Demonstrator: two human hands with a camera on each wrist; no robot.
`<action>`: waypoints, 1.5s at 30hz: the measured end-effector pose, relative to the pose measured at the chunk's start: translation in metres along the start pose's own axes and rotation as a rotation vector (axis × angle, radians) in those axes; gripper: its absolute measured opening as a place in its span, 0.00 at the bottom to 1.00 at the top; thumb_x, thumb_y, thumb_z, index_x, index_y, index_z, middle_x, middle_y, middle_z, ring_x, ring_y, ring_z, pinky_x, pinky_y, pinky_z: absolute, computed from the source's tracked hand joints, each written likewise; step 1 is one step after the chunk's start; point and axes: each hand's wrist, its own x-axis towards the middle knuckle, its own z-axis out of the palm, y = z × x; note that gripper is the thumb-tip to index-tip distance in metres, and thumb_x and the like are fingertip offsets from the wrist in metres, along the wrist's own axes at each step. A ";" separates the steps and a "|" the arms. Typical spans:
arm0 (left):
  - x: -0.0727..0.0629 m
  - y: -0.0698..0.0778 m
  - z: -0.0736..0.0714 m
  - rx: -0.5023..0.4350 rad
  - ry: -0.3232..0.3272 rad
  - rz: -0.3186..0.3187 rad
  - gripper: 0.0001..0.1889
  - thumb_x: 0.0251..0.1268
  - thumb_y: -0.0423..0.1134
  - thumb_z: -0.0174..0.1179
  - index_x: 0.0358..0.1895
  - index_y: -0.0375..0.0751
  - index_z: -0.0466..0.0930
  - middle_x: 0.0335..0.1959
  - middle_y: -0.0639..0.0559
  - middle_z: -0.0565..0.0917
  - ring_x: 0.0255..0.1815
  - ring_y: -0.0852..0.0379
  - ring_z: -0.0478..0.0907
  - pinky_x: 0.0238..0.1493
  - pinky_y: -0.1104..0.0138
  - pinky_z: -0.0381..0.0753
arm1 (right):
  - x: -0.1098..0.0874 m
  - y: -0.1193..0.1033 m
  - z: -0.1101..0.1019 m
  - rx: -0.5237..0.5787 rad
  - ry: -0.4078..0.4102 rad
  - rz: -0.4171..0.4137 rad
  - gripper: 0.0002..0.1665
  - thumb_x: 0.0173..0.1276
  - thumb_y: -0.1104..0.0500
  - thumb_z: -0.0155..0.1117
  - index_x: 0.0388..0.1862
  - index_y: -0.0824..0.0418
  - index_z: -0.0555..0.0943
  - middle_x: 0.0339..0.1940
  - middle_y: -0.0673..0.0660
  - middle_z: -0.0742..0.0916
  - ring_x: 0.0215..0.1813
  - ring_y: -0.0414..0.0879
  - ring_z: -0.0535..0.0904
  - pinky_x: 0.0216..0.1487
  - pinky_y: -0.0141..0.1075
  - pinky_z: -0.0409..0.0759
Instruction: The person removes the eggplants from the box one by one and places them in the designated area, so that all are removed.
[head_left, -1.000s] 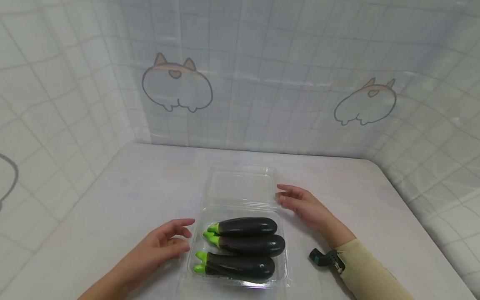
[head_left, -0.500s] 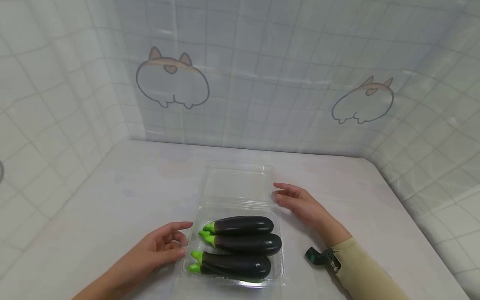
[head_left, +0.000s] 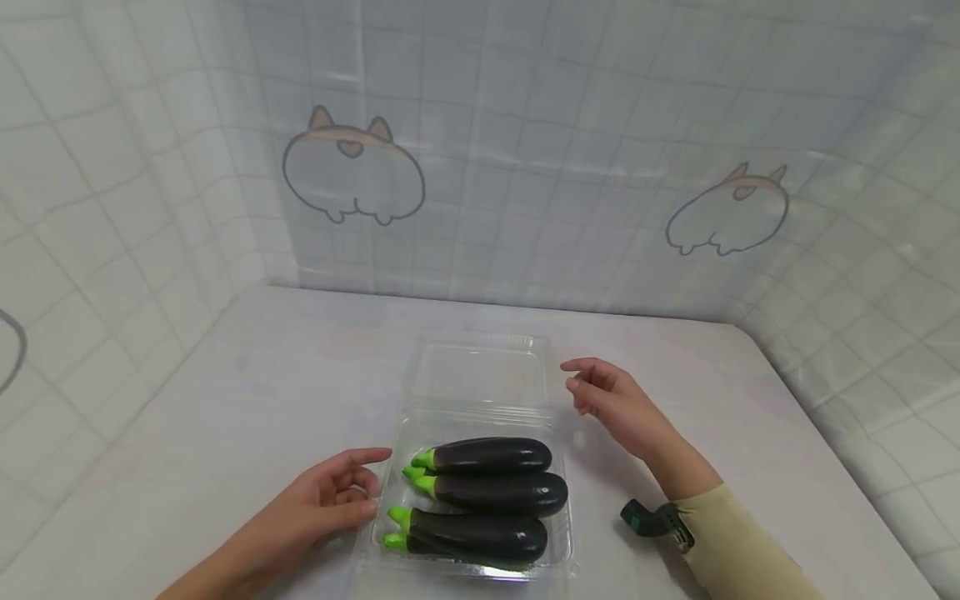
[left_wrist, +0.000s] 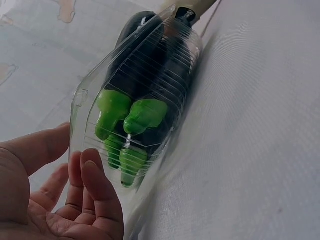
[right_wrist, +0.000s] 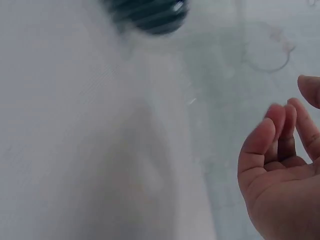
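A clear plastic clamshell container [head_left: 558,537] lies on the table with its lid [head_left: 480,375] folded back flat, away from me. Inside the base, several dark eggplants [head_left: 498,493] with bright green stems lie sideways, stems toward the left. My left hand [head_left: 326,496] is at the container's left rim, index finger and thumb spread along it; in the left wrist view its fingertips are at the clear side wall [left_wrist: 82,107], bent but not plainly gripping. My right hand [head_left: 611,400] hovers right of the lid, apart from it, fingers loosely bent with nothing in them.
A dark strap-like device [head_left: 648,518] sits at the right sleeve [head_left: 738,546]. Pale cloth covers the table [head_left: 300,350]. A white gridded curtain [head_left: 540,183] with printed corgi drawings stands behind and on both sides.
My right hand has drawn away from the lid's right edge, toward the right, and lifted a little. My left hand stays beside the left rim. The eggplants and container lie as before.
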 end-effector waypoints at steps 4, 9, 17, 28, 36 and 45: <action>-0.001 0.000 0.001 0.000 -0.001 -0.002 0.33 0.70 0.36 0.61 0.75 0.40 0.58 0.50 0.41 0.72 0.44 0.53 0.75 0.46 0.65 0.77 | -0.004 -0.014 0.007 -0.012 -0.120 -0.072 0.20 0.73 0.54 0.63 0.60 0.59 0.78 0.45 0.70 0.79 0.45 0.55 0.79 0.48 0.43 0.80; -0.001 -0.001 0.001 0.010 -0.005 0.006 0.33 0.70 0.36 0.61 0.75 0.40 0.59 0.50 0.41 0.73 0.43 0.54 0.75 0.46 0.65 0.77 | -0.005 -0.031 0.024 -0.109 -0.341 -0.116 0.20 0.73 0.56 0.63 0.62 0.56 0.79 0.51 0.68 0.82 0.52 0.54 0.80 0.53 0.44 0.79; 0.000 -0.001 0.001 0.009 -0.004 0.014 0.33 0.70 0.35 0.61 0.75 0.39 0.58 0.50 0.41 0.73 0.42 0.54 0.76 0.46 0.65 0.77 | 0.000 -0.052 0.051 -0.362 -0.597 -0.118 0.26 0.72 0.50 0.63 0.67 0.51 0.76 0.59 0.51 0.82 0.58 0.42 0.78 0.56 0.37 0.76; 0.004 -0.002 0.000 0.010 -0.009 0.010 0.33 0.70 0.36 0.61 0.75 0.39 0.58 0.49 0.41 0.73 0.42 0.54 0.75 0.43 0.66 0.77 | 0.004 -0.060 0.067 -0.636 -0.633 -0.259 0.24 0.72 0.46 0.61 0.65 0.50 0.79 0.58 0.41 0.82 0.56 0.35 0.77 0.54 0.34 0.76; 0.003 -0.004 -0.002 0.019 -0.008 0.022 0.33 0.70 0.35 0.61 0.75 0.39 0.58 0.50 0.40 0.73 0.42 0.54 0.75 0.44 0.65 0.77 | -0.001 -0.066 0.073 -0.751 -0.622 -0.327 0.24 0.70 0.50 0.64 0.65 0.47 0.79 0.58 0.39 0.81 0.57 0.32 0.76 0.56 0.36 0.75; 0.003 -0.005 -0.003 0.009 -0.014 0.018 0.33 0.71 0.35 0.60 0.75 0.38 0.58 0.50 0.40 0.73 0.43 0.53 0.75 0.45 0.64 0.78 | -0.002 -0.065 0.073 -0.729 -0.547 -0.367 0.26 0.65 0.55 0.68 0.63 0.47 0.80 0.56 0.40 0.81 0.57 0.36 0.76 0.58 0.40 0.74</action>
